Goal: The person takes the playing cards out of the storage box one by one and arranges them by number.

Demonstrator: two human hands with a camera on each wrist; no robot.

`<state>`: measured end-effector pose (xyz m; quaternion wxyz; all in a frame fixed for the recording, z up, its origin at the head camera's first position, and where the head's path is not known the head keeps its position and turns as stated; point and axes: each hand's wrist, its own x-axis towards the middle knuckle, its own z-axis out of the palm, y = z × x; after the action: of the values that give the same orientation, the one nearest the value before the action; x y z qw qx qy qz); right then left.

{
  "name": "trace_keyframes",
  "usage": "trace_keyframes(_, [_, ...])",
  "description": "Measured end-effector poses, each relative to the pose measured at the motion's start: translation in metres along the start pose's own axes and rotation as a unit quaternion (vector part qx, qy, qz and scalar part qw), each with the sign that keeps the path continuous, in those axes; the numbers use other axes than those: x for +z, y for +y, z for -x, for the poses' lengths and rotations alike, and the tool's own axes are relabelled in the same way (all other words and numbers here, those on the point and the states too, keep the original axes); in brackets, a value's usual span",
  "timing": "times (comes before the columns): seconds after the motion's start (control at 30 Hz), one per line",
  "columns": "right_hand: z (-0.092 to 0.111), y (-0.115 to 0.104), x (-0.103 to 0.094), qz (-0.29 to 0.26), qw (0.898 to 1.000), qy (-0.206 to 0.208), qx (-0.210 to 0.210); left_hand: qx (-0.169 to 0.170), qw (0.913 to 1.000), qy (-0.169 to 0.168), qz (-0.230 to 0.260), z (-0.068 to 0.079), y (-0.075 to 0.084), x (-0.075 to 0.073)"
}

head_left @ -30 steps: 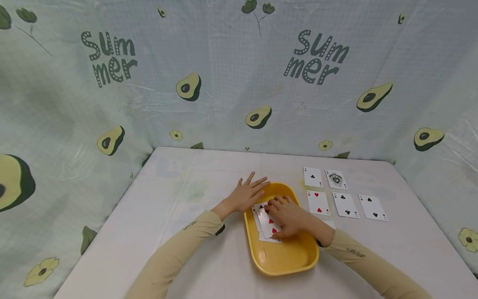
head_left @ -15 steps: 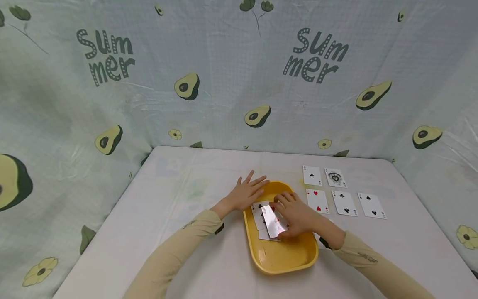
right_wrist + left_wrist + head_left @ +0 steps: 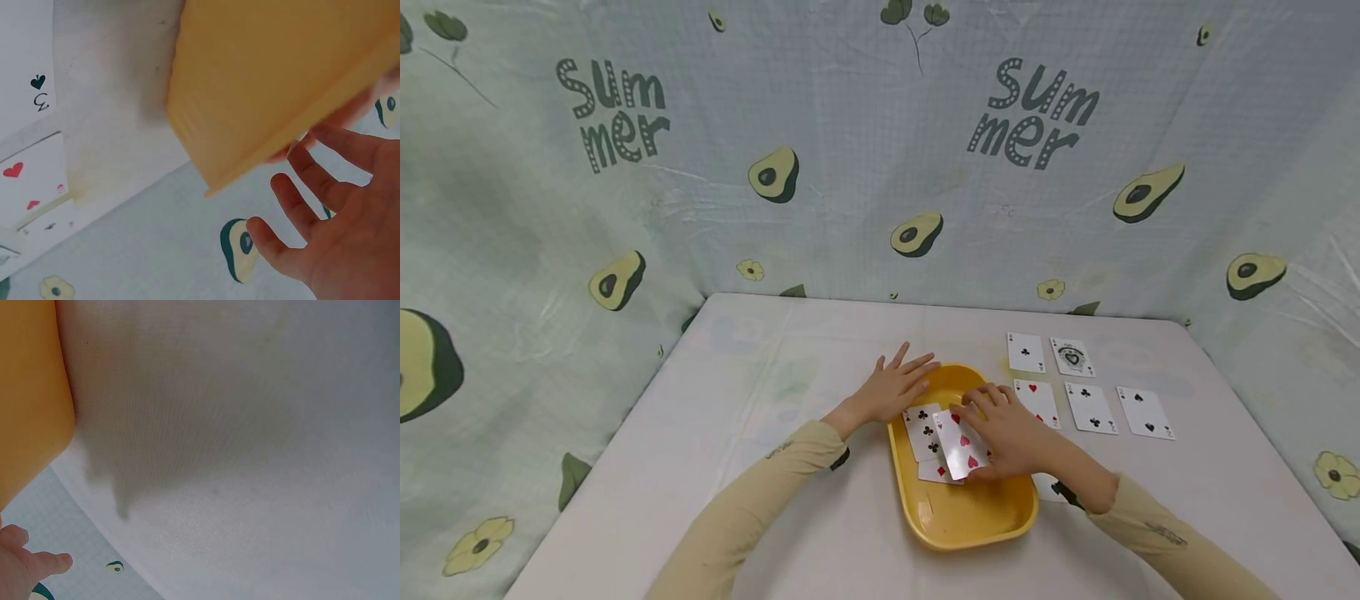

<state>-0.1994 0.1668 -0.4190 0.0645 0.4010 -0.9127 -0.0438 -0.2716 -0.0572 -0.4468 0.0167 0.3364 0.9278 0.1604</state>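
Note:
My right hand (image 3: 1011, 432) pinches a hearts playing card (image 3: 957, 454) by its edges, thumb at the near end and fingertips at the far end. This card is tilted over the yellow tray (image 3: 970, 527). Beneath it in the tray lie a clubs card (image 3: 921, 433) and a diamonds card (image 3: 934, 473), both partly covered. My left hand (image 3: 887, 390) rests at the tray's far-left rim with its fingers spread. In the left wrist view, only part of the left hand (image 3: 28, 569) shows beside the tray's wall. The tray hides the held card in the right wrist view.
Right of the tray, face-up cards lie in rows: an ace of clubs (image 3: 1026, 352), an ornate ace (image 3: 1072, 357), a two of hearts (image 3: 1036, 402), a two of clubs (image 3: 1091, 408) and a two of spades (image 3: 1146, 413). A three of spades (image 3: 22, 69) lies by my right wrist.
My right hand has lifted the hearts card off the others and moved it slightly right, uncovering more of the clubs card. My left hand has stayed at the rim.

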Motion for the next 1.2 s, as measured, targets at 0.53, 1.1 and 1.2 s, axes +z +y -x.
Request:
trace_keyframes(0.53, [0.031, -0.003, -0.023, -0.012, 0.998, 0.003, 0.060, 0.007, 0.9999, 0.007, -0.004, 0.000, 0.000, 0.002])
trace_keyframes(1.1, [0.070, -0.003, -0.018, -0.025, 0.993, 0.016, 0.112, 0.019, 0.9998, 0.009, -0.007, 0.007, 0.000, 0.001])
trace_keyframes(1.2, [0.077, -0.003, -0.016, -0.034, 0.992, 0.027, 0.116, 0.021, 0.9997, 0.010, -0.005, 0.009, 0.000, 0.001])
